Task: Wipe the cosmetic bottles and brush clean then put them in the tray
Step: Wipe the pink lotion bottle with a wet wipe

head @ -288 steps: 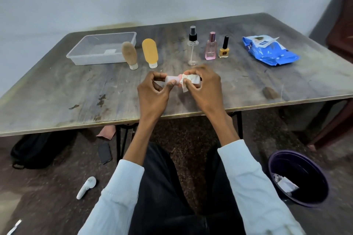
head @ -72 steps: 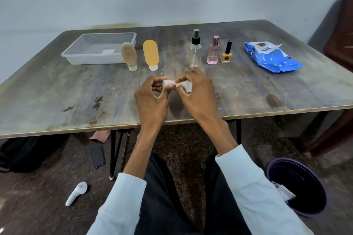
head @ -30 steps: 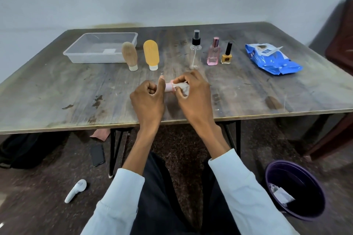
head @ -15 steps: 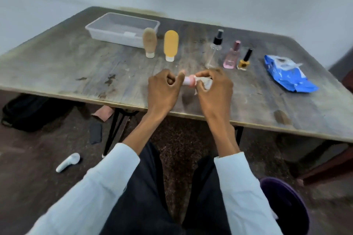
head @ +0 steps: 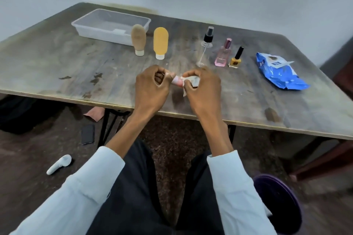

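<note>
1. Left hand [head: 150, 87] curls its fingers round one end of a small pink cylindrical item [head: 177, 81], held just above the near part of the worn grey-brown wooden table [head: 57, 59].
2. Right hand [head: 202, 89] pinches a small white wipe [head: 188, 82] against the other end of the pink item (what kind of item it is cannot be told; the fingers hide most of it).
3. Clear rectangular plastic tray [head: 107, 30] sits at the far left of the table, with nothing from the row inside it.
4. Standing in a row beyond the hands, left to right: tan squeeze bottle on its white cap [head: 138, 39], just in front of the tray's right end; orange squeeze bottle on its white cap [head: 160, 42]; clear spray bottle with black pump [head: 206, 44]; pink glass perfume bottle [head: 223, 53]; yellow nail-polish bottle with black cap [head: 236, 58].
5. Crumpled blue wipes packet [head: 278, 71] lies at the right, well apart from the row.
6. On the floor: dark purple round bin [head: 278, 200] at the right, white handheld device [head: 58, 164] and dark phone [head: 87, 134] at the left.
</note>
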